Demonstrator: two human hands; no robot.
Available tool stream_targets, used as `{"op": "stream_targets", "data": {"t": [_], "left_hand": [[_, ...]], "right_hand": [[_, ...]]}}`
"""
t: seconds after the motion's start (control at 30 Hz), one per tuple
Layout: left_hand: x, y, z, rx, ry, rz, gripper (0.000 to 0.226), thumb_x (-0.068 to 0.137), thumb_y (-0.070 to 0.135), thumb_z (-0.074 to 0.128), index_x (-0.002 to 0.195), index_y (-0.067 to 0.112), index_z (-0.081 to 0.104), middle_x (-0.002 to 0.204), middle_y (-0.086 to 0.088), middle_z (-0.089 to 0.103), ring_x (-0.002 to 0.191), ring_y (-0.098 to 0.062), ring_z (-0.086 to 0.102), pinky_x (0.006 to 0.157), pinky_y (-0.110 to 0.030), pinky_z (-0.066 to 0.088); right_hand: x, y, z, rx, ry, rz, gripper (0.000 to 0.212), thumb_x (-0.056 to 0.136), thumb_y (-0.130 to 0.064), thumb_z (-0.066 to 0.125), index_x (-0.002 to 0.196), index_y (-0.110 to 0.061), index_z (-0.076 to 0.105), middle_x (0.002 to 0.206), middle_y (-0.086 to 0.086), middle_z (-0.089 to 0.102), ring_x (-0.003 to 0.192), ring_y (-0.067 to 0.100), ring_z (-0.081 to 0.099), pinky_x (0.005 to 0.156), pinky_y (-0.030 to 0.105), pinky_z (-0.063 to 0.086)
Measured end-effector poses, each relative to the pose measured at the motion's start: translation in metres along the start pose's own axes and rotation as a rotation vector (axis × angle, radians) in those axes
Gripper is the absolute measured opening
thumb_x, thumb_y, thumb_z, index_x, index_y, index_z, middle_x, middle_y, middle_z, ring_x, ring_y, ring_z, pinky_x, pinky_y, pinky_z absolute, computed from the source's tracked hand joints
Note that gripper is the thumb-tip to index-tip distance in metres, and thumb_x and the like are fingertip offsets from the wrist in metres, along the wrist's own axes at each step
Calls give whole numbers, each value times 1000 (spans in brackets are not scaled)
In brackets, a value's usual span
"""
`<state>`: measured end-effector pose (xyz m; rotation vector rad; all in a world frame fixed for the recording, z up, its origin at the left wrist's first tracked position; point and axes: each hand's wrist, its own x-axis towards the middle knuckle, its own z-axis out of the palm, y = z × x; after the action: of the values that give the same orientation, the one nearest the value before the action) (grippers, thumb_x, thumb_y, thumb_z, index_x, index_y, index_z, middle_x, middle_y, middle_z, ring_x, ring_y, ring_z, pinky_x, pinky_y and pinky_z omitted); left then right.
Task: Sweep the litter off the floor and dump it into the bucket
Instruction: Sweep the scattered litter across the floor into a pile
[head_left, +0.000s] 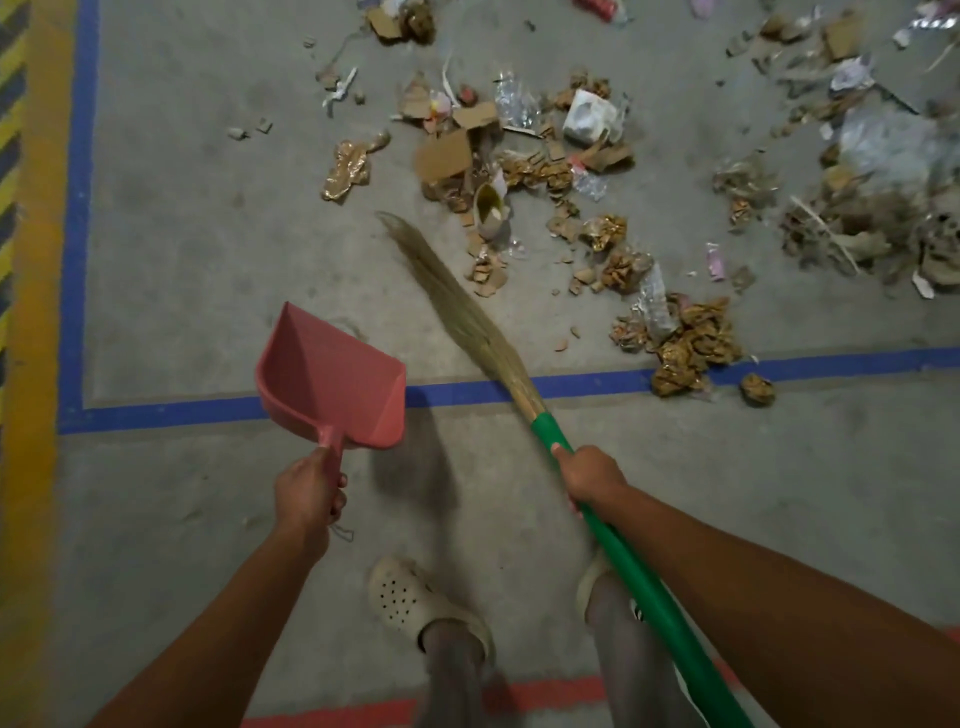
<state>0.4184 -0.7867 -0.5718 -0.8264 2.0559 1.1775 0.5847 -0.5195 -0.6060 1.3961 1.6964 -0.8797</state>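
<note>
My left hand (307, 491) grips the handle of a pink dustpan (332, 376), which hangs empty above the floor with its mouth pointing away from me. My right hand (589, 475) grips the green handle of a grass broom (462, 306). Its bristle tip reaches the near left edge of the litter (545, 171). The litter is torn cardboard, crumpled gold foil, clear plastic and paper, spread over the grey concrete floor ahead and to the right. No bucket is in view.
A blue floor line (592, 383) runs across in front of my feet and up the left side. A yellow band (31, 364) borders the far left. A red line (545, 696) lies under my feet. My two sandals (405, 603) stand below.
</note>
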Motion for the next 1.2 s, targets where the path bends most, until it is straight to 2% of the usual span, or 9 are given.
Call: {"op": "stream_targets", "data": {"t": [0.1,0.27,0.4,0.53,0.67,0.73,0.83,1.0,1.2], "left_hand": [[-13,-3,32,33,-20,-1,37,95,44,60,85,9,61,73,-13,55,47,-17,39,39,-21,25],[-33,0,94,120,-28,13,44,91,53,64,84,9,62,70,-11,56,44,-15,40,37,-21,28],[-50,9,141,105,-53,16,42,92,52,63,84,11,60,72,-11,56,45,-15,40,40,-23,28],[-65,28,181,143,-98,57,48,90,59,62,87,11,63,70,-9,55,41,-14,39,37,-20,27],[-80,50,214,207,-115,113,51,91,62,60,84,11,62,69,-9,54,41,-14,39,37,-22,27],[-87,57,226,214,-94,120,50,91,58,61,82,9,62,68,-10,54,41,-15,39,38,-22,27],[-95,56,235,228,-84,110,47,92,54,62,84,7,60,69,-12,53,41,-16,39,38,-22,26],[-105,34,233,253,-53,58,45,94,50,62,87,6,59,70,-13,52,44,-17,39,37,-23,27],[-109,11,232,285,-66,4,46,93,51,64,88,5,60,69,-11,52,47,-16,38,40,-21,26]], "right_hand": [[23,22,-33,-27,50,50,49,107,-49,36,94,-7,57,65,5,54,54,17,50,52,29,37],[62,39,-93,102,117,76,57,106,-52,36,107,-3,65,83,12,67,72,26,65,62,31,44],[87,54,-146,309,179,96,61,105,-54,36,101,0,66,70,15,68,52,25,61,50,29,44],[98,76,-186,397,306,46,63,102,-60,34,97,-5,63,85,18,71,65,32,69,62,39,59],[100,116,-198,396,351,-24,75,87,-74,25,103,-11,62,96,19,71,81,38,71,76,51,61],[77,126,-198,363,331,-59,76,84,-76,23,110,-16,62,97,17,71,84,38,71,78,51,60],[44,143,-186,246,246,-100,56,100,-61,34,110,-13,63,103,17,70,94,38,67,80,40,54],[20,170,-145,46,43,-175,47,104,-52,42,111,-10,62,115,21,67,108,39,63,84,40,49],[52,192,-132,-14,-71,45,61,101,-60,39,123,-9,63,119,17,69,106,36,68,90,38,54]]}}
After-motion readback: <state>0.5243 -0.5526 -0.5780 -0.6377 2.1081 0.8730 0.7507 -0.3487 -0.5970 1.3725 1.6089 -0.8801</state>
